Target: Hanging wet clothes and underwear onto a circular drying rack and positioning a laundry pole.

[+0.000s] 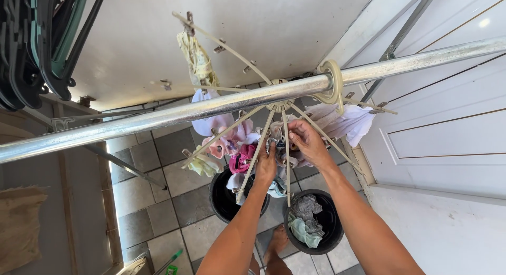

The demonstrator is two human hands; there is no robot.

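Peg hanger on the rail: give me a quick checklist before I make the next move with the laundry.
1. Peg hanger hooked on the metal rail: ok, its ring sits round the rail.
2. Left hand on the work: ok, it is up among the spokes and hanging small clothes.
3. Right hand on the work: ok, it is at the pieces near the hub; exact grip cannot tell.
4. Bucket with clothes under the hands: ok, on the floor below, partly filled.
5. Second bucket in place: ok, beside it; contents cannot tell.
6. Free pegs: ok, several outer pegs on the spokes are bare.
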